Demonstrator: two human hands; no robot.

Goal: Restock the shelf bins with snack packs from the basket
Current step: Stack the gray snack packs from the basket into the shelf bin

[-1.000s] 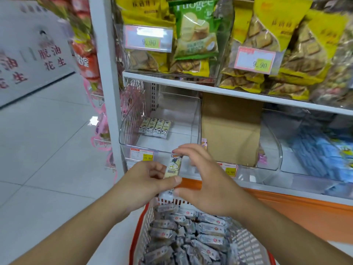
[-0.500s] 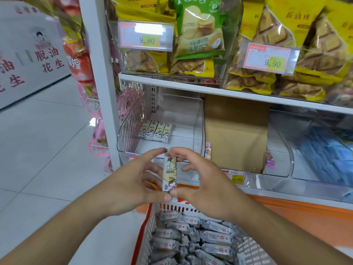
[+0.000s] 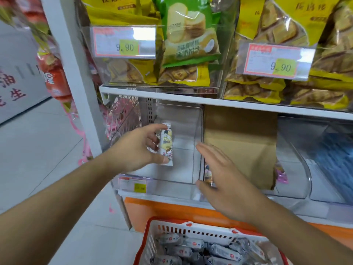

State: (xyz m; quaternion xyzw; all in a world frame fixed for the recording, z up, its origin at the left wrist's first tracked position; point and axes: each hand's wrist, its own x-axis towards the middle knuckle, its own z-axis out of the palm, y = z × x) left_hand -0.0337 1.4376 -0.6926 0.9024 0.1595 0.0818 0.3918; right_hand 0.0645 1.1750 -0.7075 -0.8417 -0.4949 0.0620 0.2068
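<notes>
Left hand (image 3: pixel 137 148) now carrying snack pack (image 3: pixel 166 144) into clear bin (image 3: pixel 198 131), right hand (image 3: pixel 219 175) released

green biscuit bag (image 3: pixel 188 33), brown cardboard divider (image 3: pixel 240 142), price tag (image 3: pixel 125 43)

I see a slim snack pack (image 3: pixel 166 144), white and pale yellow with cartoon print, standing upright inside the clear shelf bin (image 3: pixel 197 131) at the left end of the lower shelf. Below, at the bottom edge of my view, a red and white basket (image 3: pixel 188 227) holds many grey-white wrapped snack packs (image 3: pixel 193 245) heaped loosely.
</notes>
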